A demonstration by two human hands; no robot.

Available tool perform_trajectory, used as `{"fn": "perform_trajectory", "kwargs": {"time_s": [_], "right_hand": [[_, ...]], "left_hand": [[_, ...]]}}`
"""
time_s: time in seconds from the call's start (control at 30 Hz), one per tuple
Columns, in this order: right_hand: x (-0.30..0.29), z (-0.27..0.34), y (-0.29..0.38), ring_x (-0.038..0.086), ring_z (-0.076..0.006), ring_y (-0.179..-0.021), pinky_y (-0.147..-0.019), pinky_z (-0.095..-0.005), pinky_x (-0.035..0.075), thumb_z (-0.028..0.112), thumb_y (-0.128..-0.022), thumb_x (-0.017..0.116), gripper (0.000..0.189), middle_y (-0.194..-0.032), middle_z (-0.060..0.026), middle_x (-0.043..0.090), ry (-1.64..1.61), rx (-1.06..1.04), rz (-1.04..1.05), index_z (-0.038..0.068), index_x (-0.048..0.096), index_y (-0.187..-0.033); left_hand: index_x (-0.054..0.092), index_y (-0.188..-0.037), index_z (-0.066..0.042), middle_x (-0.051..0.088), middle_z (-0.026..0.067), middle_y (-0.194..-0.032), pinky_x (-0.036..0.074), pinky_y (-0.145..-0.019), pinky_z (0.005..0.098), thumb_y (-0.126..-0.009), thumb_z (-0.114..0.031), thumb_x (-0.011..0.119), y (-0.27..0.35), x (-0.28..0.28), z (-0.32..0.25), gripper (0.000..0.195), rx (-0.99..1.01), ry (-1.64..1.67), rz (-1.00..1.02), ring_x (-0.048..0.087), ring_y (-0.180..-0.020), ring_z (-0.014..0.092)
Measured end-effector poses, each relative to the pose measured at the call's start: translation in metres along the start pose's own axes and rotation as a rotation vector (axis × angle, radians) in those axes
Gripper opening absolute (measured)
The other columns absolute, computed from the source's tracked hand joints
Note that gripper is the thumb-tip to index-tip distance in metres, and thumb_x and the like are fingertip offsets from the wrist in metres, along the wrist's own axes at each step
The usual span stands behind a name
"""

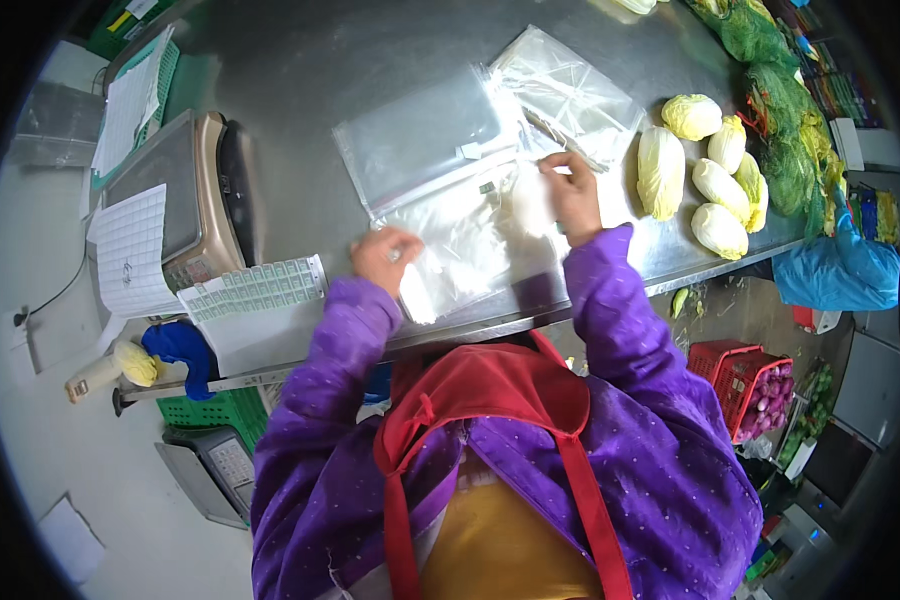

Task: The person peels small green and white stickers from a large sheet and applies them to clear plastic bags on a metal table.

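Note:
Clear plastic bags (427,135) lie in overlapping layers on the stainless steel table (292,67). My left hand (386,255) is at the lower left edge of the nearest clear bag (457,255), fingers curled; whether it grips the film cannot be told. Over the bag's right side is my right hand (574,191), thumb and forefinger close together beside a blurred whitish patch that I cannot make out. To the right of that hand, several small napa cabbages (661,172) rest on the metal. Another bundle of clear bags (562,90) lies behind.
A weighing scale (208,187) with papers on it stands at left, beside a sheet of labels (255,289). Green mesh netting (787,142) with cabbages lines the right side. A blue plastic bag (836,270) hangs by the table's right edge. Red crates (742,375) stand below.

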State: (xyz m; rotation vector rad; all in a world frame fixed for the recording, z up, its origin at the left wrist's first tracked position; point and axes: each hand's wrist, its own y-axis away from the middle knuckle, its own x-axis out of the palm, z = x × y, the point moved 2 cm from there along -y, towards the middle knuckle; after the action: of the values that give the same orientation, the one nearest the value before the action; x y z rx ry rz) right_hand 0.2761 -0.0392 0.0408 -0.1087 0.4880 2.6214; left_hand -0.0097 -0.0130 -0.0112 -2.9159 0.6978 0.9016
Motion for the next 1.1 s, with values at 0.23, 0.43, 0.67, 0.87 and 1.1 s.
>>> {"fn": "perform_trajectory", "kwargs": {"time_s": [0.23, 0.43, 0.67, 0.87, 1.1], "right_hand": [[0.022, 0.002, 0.013, 0.041, -0.0085, -0.056, -0.049, -0.0239, 0.033, 0.019, -0.085, 0.051, 0.011, -0.066, -0.0003, 0.048, -0.045, 0.185, 0.308, 0.008, 0.051, -0.087], [0.04, -0.016, -0.025, 0.055, -0.02, -0.068, -0.063, -0.0334, 0.044, 0.012, -0.077, 0.053, 0.021, -0.075, -0.0082, 0.059, 0.479, -0.104, 0.449, 0.005, 0.05, -0.096], [0.059, -0.011, -0.044, 0.059, -0.0312, -0.078, -0.071, -0.0397, 0.045, 0.003, -0.071, 0.052, 0.034, -0.082, -0.0153, 0.06, 1.162, -0.298, 0.532, 0.003, 0.046, -0.105], [0.036, -0.002, -0.032, 0.059, -0.0312, -0.079, -0.07, -0.0412, 0.045, 0.005, -0.074, 0.055, 0.034, -0.079, -0.0147, 0.059, 0.856, -0.181, 0.432, 0.003, 0.044, -0.106], [0.041, -0.014, -0.041, 0.059, -0.0285, -0.076, -0.071, -0.0363, 0.045, 0.011, -0.078, 0.059, 0.027, -0.078, -0.0156, 0.059, 0.92, -0.233, 0.362, 0.005, 0.049, -0.102]], "left_hand": [[0.056, -0.107, -0.004, 0.059, 0.0048, -0.097, 0.042, -0.077, 0.0277, -0.086, -0.019, 0.06, -0.046, -0.053, 0.001, 0.026, -0.383, 0.768, -0.867, 0.053, -0.088, 0.014], [0.059, -0.11, -0.014, 0.054, 0.0035, -0.111, 0.03, -0.094, 0.0367, -0.07, -0.025, 0.069, 0.036, 0.015, -0.024, 0.042, 0.184, -0.334, -0.011, 0.047, -0.104, 0.023], [0.067, -0.088, -0.017, 0.057, -0.0029, -0.099, 0.03, -0.085, 0.0364, -0.072, -0.028, 0.067, 0.027, 0.017, -0.004, 0.019, 0.302, -0.364, -0.021, 0.048, -0.097, 0.017], [0.066, -0.079, -0.017, 0.057, -0.0045, -0.088, 0.03, -0.081, 0.0353, -0.073, -0.025, 0.066, 0.021, 0.007, -0.012, 0.01, 0.225, -0.387, 0.096, 0.05, -0.09, 0.016], [0.066, -0.078, -0.016, 0.057, -0.0044, -0.088, 0.032, -0.08, 0.0344, -0.072, -0.021, 0.067, 0.017, 0.011, -0.018, 0.008, 0.301, -0.302, -0.018, 0.049, -0.091, 0.016]]}}
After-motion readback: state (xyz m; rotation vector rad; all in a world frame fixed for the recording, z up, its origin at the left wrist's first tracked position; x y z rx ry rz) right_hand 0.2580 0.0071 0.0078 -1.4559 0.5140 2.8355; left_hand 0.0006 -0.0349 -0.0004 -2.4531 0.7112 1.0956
